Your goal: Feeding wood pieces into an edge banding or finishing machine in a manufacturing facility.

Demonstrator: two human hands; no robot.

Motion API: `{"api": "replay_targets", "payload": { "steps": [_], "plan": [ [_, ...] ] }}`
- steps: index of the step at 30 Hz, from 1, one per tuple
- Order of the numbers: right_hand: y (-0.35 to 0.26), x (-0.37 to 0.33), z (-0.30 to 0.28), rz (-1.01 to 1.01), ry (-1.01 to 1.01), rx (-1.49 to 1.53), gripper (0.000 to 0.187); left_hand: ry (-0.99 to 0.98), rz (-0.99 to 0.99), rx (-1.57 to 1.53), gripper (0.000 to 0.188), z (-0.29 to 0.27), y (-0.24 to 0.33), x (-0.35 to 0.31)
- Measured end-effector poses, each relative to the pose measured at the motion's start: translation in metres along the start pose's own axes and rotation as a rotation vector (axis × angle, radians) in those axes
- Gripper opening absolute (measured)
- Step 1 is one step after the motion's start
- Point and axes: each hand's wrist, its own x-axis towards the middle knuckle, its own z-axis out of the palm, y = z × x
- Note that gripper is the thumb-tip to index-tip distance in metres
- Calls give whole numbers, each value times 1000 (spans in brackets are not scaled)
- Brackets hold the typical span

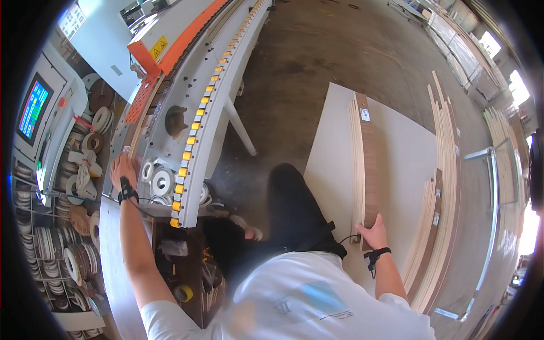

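At the near end of a long machine, my left hand (pixel 122 170) has its fingers closed at the end of a narrow wooden strip (pixel 137 135) that lies along the machine's feed edge. Out to the right, my right hand (pixel 374 231) grips the near end of a brown wood-grain board (pixel 369 161), its thumb across the end and its other fingers partly hidden. That board tops a stack of long narrow panels with pale edges (pixel 356 153). The stack rests on a large pale sheet (pixel 327 133). Each wrist wears a black strap with a cable.
Yellow rollers (pixel 191 140) line the machine's rail. Tape rolls (pixel 163 181) sit beneath it. A control screen (pixel 35 107) and a rack of edging rolls (pixel 73 263) stand left. More board stacks (pixel 447 187) and a metal frame (pixel 494 187) stand right.
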Motion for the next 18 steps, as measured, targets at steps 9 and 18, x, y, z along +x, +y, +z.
{"api": "replay_targets", "payload": {
  "steps": [9, 18],
  "plan": [
    [10, -21, 0, 43, 117, 176, 97, 1, -77, -41, 33, -23, -5, -28],
    [29, -1, -18, -17, 6, 145, 73, -14, -54, -115, 36, -11, -25, -43]
  ]
}}
